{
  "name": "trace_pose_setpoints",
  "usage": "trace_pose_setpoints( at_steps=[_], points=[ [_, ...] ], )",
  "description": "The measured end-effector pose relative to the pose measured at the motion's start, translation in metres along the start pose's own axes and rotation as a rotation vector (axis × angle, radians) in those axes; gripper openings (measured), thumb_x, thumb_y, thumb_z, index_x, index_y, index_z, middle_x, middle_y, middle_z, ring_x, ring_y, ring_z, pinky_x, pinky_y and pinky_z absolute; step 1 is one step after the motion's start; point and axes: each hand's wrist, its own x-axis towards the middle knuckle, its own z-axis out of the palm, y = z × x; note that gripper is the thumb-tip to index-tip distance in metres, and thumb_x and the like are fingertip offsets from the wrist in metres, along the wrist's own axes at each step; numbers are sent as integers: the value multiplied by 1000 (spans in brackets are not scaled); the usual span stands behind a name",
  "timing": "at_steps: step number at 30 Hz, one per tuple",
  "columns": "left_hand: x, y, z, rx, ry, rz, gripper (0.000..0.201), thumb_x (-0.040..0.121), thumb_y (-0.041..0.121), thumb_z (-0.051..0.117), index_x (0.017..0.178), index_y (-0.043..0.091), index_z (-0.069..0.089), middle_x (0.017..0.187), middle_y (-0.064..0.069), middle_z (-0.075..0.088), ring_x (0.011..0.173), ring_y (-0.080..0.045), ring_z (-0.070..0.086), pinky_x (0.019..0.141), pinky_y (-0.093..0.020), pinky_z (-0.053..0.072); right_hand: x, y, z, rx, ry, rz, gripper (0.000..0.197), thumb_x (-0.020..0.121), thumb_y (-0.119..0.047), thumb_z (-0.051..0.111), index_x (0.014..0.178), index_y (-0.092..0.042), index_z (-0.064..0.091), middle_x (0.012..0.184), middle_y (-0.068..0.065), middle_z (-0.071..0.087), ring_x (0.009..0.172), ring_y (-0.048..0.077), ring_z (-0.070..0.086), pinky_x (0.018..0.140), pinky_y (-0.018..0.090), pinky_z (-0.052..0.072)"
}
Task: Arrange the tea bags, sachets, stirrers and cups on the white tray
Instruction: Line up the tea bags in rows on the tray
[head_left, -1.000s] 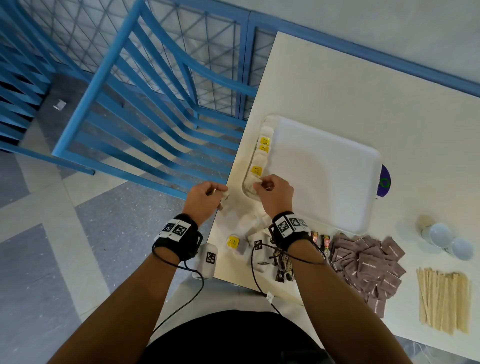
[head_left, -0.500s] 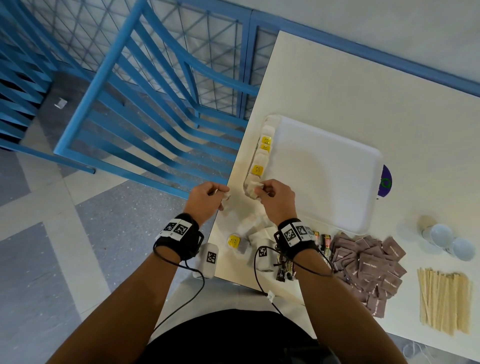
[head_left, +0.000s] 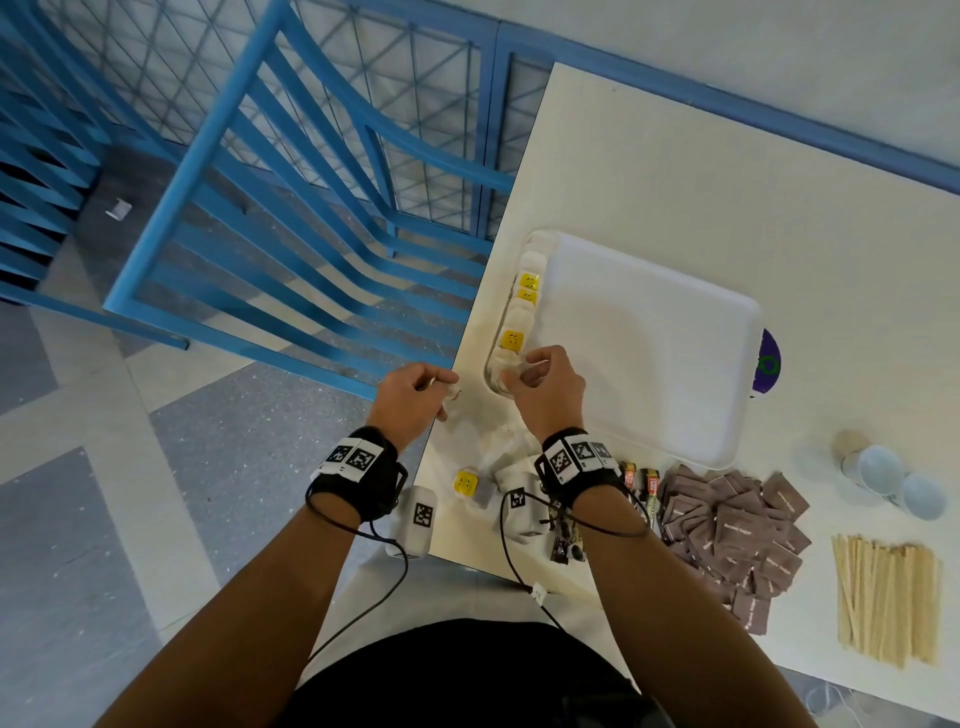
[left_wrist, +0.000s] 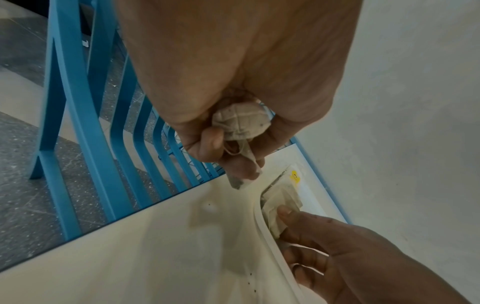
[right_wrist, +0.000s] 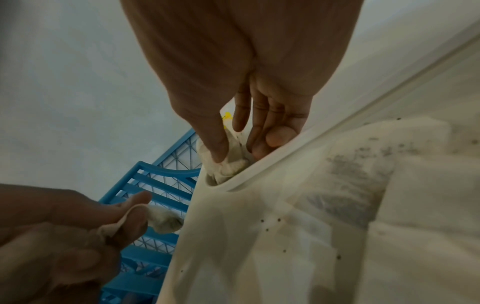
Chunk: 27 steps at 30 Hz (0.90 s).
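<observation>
Pinching a soft, featherlight tea bag (left_wrist: 240, 121) in my left hand (head_left: 410, 397), I tuck another with my right hand's (head_left: 545, 392) thumb and fingertips into the white tray's (head_left: 649, 353) near-left corner; paper tears easily.

You stand in a café-like room. A cream table (head_left: 675, 171) sits beside blue slatted chairs (head_left: 291, 218) on a tiled floor (head_left: 104, 467).

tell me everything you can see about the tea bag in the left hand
The tea bag is a small pouch of off-white, paper-like mesh, bunched into a rounded wad with faint creases and dark specks. Thin string loops below it. The left hand grips it in curled fingers, held above the table's near-left edge, beside the white tray. No tag is visible on it.
</observation>
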Motion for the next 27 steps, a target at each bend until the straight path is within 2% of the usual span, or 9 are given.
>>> trace_pose_setpoints(
  at_steps=[4,7,10,12,13,15,19,23,27],
  points=[
    [-2,0,1,-17,0,0,15,92,6,64,91,19,73,97,-23,71,59,-14,63,47,-18,40,-8,4,0,-12,23,-33,35,82,-27,80,106,-19,56,81,-5,65,73,7,62,66,16,45],
    [-3,1,2,-29,-3,2,15,92,5,65,91,17,72,96,-21,72,58,-15,62,47,-16,40,-10,9,1,-19,18,-20,26,88,-21,73,109,-16,59,80,-7,66,77,2,58,67,4,37],
    [-3,2,2,-21,-4,-5,14,92,5,65,92,17,73,96,-22,71,57,-13,62,46,-16,40,-6,13,6,-27,6,18,22,88,-21,72,107,-21,61,77,-10,67,95,20,60,69,9,31],
    [-3,3,2,-17,-5,-7,14,92,6,65,93,17,73,95,-22,71,58,-12,62,46,-17,40,-4,12,9,-32,-6,28,21,87,-23,73,104,-24,61,77,-9,67,98,25,60,69,17,33],
    [-3,3,2,-13,-3,-7,14,92,6,64,93,17,73,95,-21,71,58,-12,62,47,-17,40,-3,12,10,-33,-8,29,21,87,-23,73,105,-24,60,77,-8,68,98,24,59,69,17,33],
    [-3,3,1,-5,0,-9,15,92,6,63,93,17,74,94,-21,71,58,-12,62,47,-18,41,-4,10,8,-23,-3,28,22,88,-23,72,107,-23,60,77,-8,67,96,20,58,67,10,30],
    [-3,3,0,-4,3,-8,16,92,5,63,94,17,74,92,-21,71,59,-13,63,48,-19,42,-5,6,2,2,40,9,23,91,-26,70,110,-19,59,82,-6,67,80,4,57,72,1,37],
    [-4,4,0,-15,-2,-8,15,93,5,64,95,17,73,83,-8,70,58,-12,62,50,-18,42,4,1,5,-33,39,-70,23,90,-27,71,110,-20,64,93,-3,67,81,10,61,70,8,40],
    [-5,4,0,-9,-4,-3,14,93,4,64,96,14,73,89,-19,70,57,-12,62,48,-14,42,15,-4,5,-93,10,-91,14,90,-25,72,100,-16,68,92,-1,67,76,9,57,75,17,45]
  ],
)
